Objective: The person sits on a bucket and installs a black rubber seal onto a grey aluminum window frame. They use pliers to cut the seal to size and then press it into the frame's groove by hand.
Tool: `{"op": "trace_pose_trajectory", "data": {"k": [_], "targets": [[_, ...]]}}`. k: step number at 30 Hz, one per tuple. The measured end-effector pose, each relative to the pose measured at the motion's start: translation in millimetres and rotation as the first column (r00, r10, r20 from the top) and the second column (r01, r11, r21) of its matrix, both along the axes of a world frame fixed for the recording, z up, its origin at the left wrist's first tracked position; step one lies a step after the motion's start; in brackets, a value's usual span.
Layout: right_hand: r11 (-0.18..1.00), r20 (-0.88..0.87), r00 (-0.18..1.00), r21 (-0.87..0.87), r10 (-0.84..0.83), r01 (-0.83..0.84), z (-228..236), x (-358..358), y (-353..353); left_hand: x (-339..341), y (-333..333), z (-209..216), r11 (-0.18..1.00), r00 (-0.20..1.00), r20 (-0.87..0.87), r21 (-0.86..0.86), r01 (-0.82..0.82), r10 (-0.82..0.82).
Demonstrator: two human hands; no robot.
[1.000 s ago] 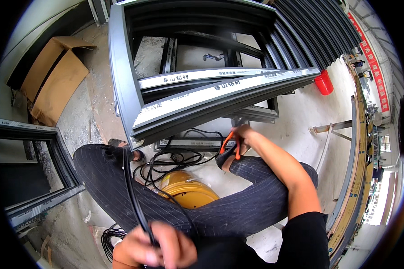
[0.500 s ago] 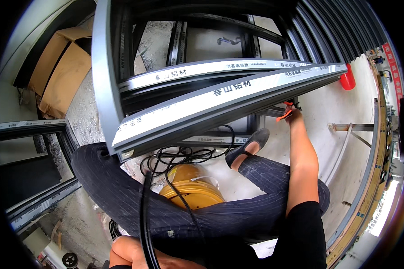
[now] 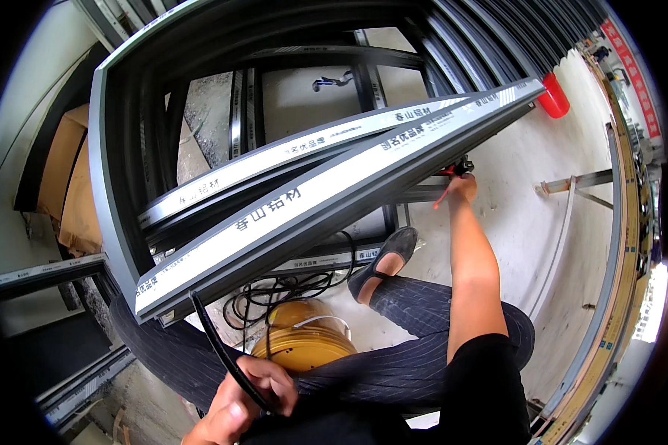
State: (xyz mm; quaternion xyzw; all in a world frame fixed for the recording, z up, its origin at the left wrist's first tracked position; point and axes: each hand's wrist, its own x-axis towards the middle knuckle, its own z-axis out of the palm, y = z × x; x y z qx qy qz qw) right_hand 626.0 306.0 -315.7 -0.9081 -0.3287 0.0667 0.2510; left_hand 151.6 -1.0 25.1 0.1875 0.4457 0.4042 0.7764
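Black strip (image 3: 214, 335) runs from the lower edge of a large dark frame (image 3: 334, 178), close to its near left corner, down to a seated person's left hand (image 3: 239, 404); whether its upper end is fixed to the frame cannot be made out. At far left, folded brown cardboard (image 3: 82, 196) stands behind a smaller dark frame (image 3: 48, 272). The large frame, its faces banded in white printed film, slants upward across the view. Below its corner, the left hand's fingers (image 3: 276, 377) are curled tight around the strip, near the person's lap. Just beyond, loops of black cable (image 3: 304, 284) lie by a yellow bucket (image 3: 297, 350) between the person's legs, clad in dark pinstriped trousers (image 3: 416, 304). A dark shoe (image 3: 397, 248) rests on the pale floor (image 3: 512, 170). Farther right, the bare right forearm reaches forward from a black sleeve (image 3: 471, 386), and the fingers of the right hand (image 3: 462, 188) are clamped on an orange-handled tool (image 3: 439, 202), beneath the slanting frame and well apart from the strip. A red bucket (image 3: 554, 98) stands beside the frame's far right corner.
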Motion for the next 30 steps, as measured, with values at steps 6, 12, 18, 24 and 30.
{"op": "trace_pose_trajectory", "data": {"k": [6, 12, 18, 24, 30], "targets": [[0.991, -0.020, 0.991, -0.015, 0.131, -0.131, -6, 3, -17, 0, -8, -22, 0.965, 0.946, -0.292, 0.255, -0.062, 0.138], [0.989, -0.013, 0.990, -0.050, 0.138, -0.138, -15, -3, -18, -1, -19, -22, 0.959, 0.945, -0.273, 0.264, -0.104, 0.177], [0.991, 0.107, 0.986, -0.050, 0.127, -0.122, -13, -1, -27, -13, -27, -30, 0.965, 0.962, -0.248, 0.258, -0.051, 0.117], [0.974, 0.284, 0.950, -0.217, 0.127, -0.066, 13, -23, -34, -1, -23, -37, 0.909, 0.895, -0.231, 0.269, -0.319, 0.382], [0.810, 0.396, 0.813, -0.567, 0.426, -0.149, 75, -45, -27, -5, -21, -24, 0.719, 0.721, -0.118, 0.285, -0.634, 0.683]]}}
